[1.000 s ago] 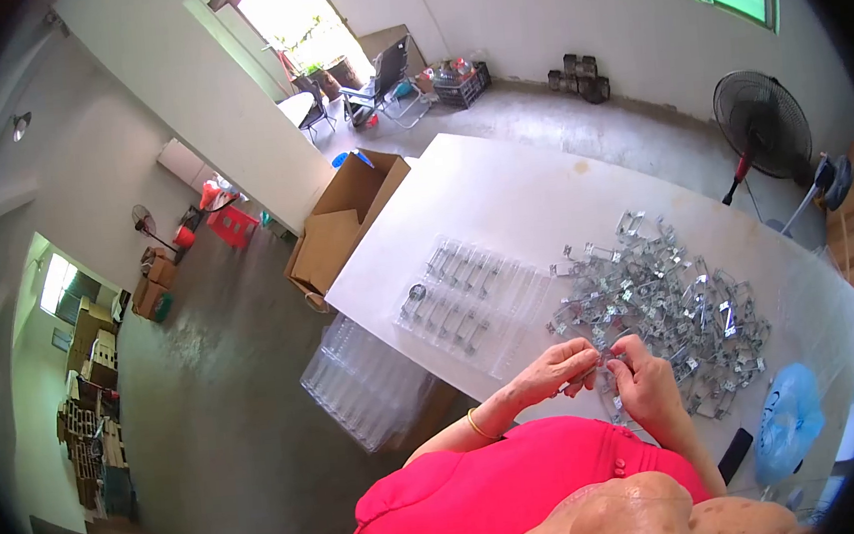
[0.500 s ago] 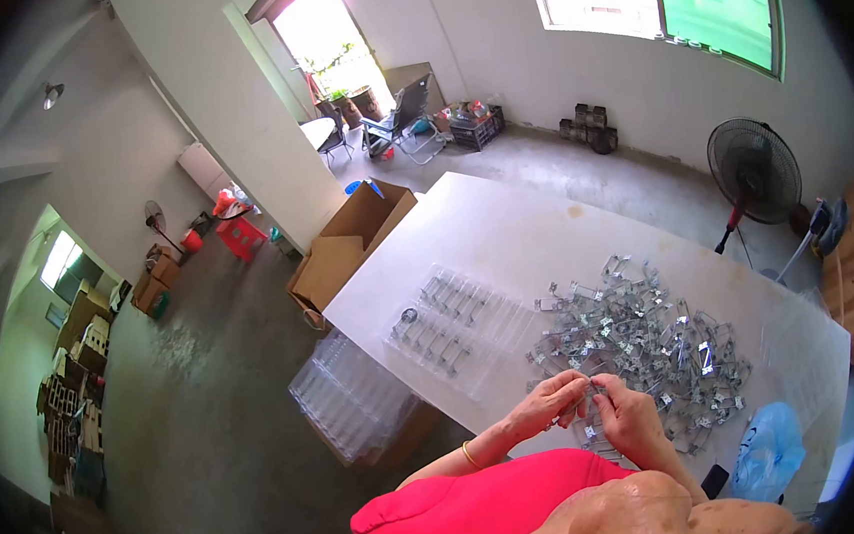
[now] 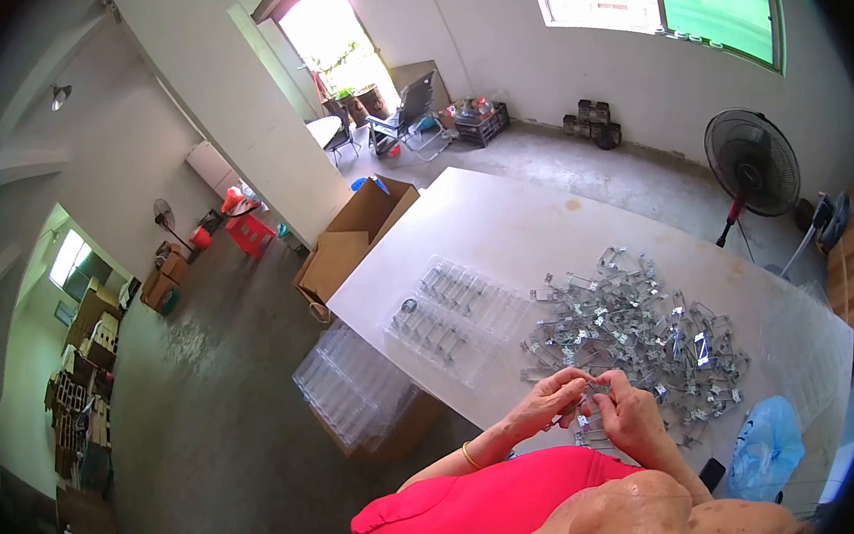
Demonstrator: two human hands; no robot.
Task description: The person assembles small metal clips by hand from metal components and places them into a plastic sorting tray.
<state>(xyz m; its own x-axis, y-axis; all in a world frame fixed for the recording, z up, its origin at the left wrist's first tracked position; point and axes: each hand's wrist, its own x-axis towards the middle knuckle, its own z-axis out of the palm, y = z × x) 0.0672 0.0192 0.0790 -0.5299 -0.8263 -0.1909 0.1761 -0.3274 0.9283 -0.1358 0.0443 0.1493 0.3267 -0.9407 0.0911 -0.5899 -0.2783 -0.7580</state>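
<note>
My left hand (image 3: 550, 402), with a yellow bangle at the wrist, meets my right hand (image 3: 630, 415) above the table's near edge. Both are closed, fingertips pinched together around a small metal part, probably one of the wire-like brackets; the fingers mostly cover it. Just beyond them spreads a loose pile of small silvery metal brackets (image 3: 642, 325). To the left lies a clear plastic tray (image 3: 499, 314) with rows of the same kind of parts in some of its slots. A small dark round object (image 3: 409, 306) rests on the tray.
A blue plastic bag (image 3: 768, 446) and a dark phone-like object (image 3: 711, 474) sit at the white table's (image 3: 503, 211) near right. Stacked clear trays (image 3: 351, 383) stand beside the table on the left, near an open cardboard box (image 3: 368, 216). A standing fan (image 3: 752, 163) is beyond the right side.
The camera view has shifted slightly. Both hands stay together in nearly the same place, with only small finger movement.
</note>
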